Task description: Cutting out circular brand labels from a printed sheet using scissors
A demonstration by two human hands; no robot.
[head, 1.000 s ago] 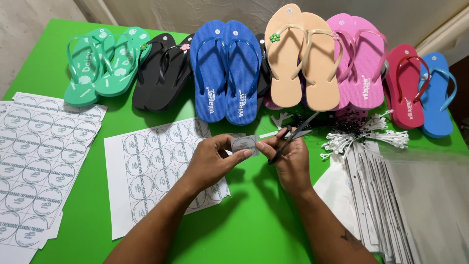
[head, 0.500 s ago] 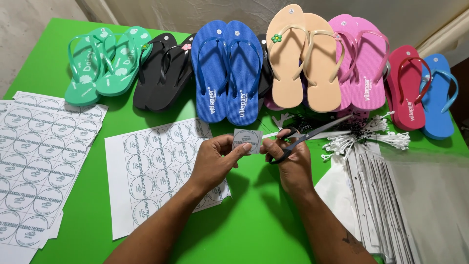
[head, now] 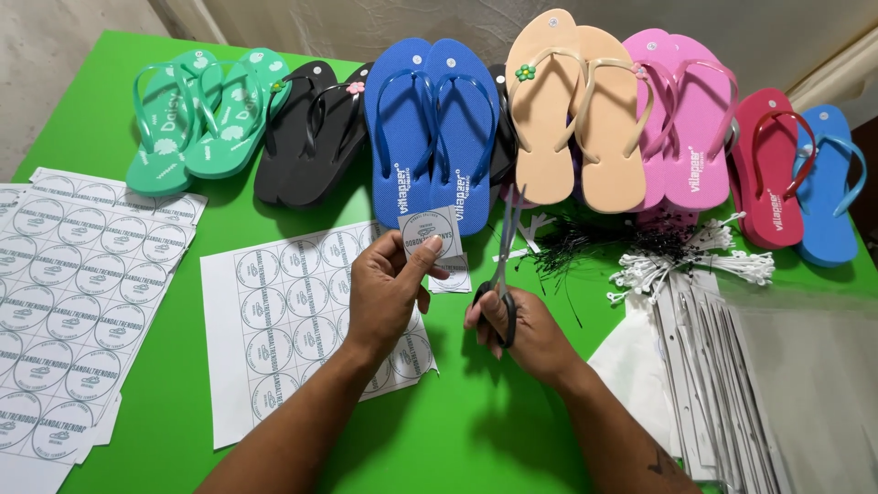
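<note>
so here's where the label cutting stands. left hand [head: 389, 293] is pinched shut on a small square label piece [head: 430, 234], thumb and fingers gripping its lower edge and holding it up just above the sheet of round labels [head: 302, 320] that lies on the green tabletop [head: 476, 430]. right hand [head: 526, 329] is closed around the handles of a pair of scissors [head: 503, 265], fingers through the loops, blades pointing up and away toward the sandals and looking closed or nearly so, not biting into anything right now. the scissors sit just beside the held piece, not touching it.

progress-wise, i'd say it's early. the piece in the left hand is cut free of the sheet but still has square corners around the round print, so it looks like it needs trimming. another small cut piece [head: 453, 274] lies on the tabletop right by the sheet's top corner. the sheet itself has a notch missing at that corner, and nearly all its circles are still uncut. off to the left there's a whole stack of label sheets [head: 73, 293] that looks untouched.

along the far edge a row of flip-flops [head: 439, 128] in green, black, blue, tan, pink and red is lined up, none with a label on that i can see. a heap of black and white plastic tag fasteners [head: 668, 261] and a pile of clear bags [head: 759, 384] sit to the right.
</note>
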